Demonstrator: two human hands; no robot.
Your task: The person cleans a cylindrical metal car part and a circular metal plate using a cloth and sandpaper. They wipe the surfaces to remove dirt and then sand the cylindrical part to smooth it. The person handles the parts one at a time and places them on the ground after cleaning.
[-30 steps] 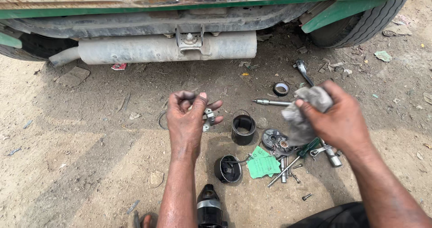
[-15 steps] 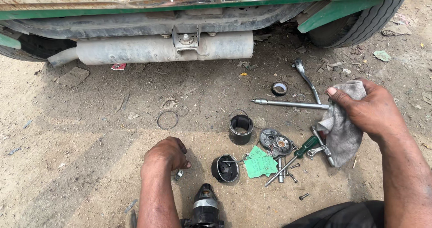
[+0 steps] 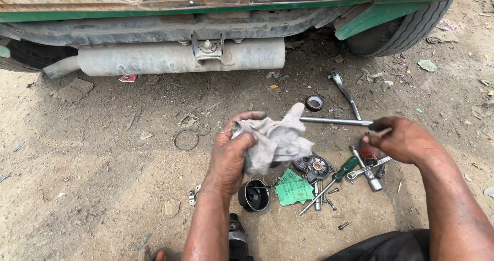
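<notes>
My left hand (image 3: 231, 155) is closed on a dirty grey rag (image 3: 278, 137), held above the dirt in front of a vehicle's rear. My right hand (image 3: 406, 137) hovers to the right and pinches a small thin metal pin (image 3: 384, 132) between its fingertips. Below and between the hands lie scattered parts: a round metal part (image 3: 312, 166), a green-handled screwdriver (image 3: 342, 169), a spanner (image 3: 368, 169), a green paper (image 3: 293, 190) and a black cup-shaped part (image 3: 253, 195). A long steel rod (image 3: 332, 120) lies just beyond the rag.
A grey exhaust silencer (image 3: 175, 57) hangs under the green vehicle body, with a tyre (image 3: 399, 32) at the right. A ratchet handle (image 3: 346, 92), a black ring (image 3: 314, 103) and a thin wire ring (image 3: 186, 140) lie on the dirt. A dark cylinder (image 3: 236, 240) stands near my left arm.
The rag has passed from my right hand to my left, which rose from the ground near the black cup. My right hand moved lower and now pinches a small pin.
</notes>
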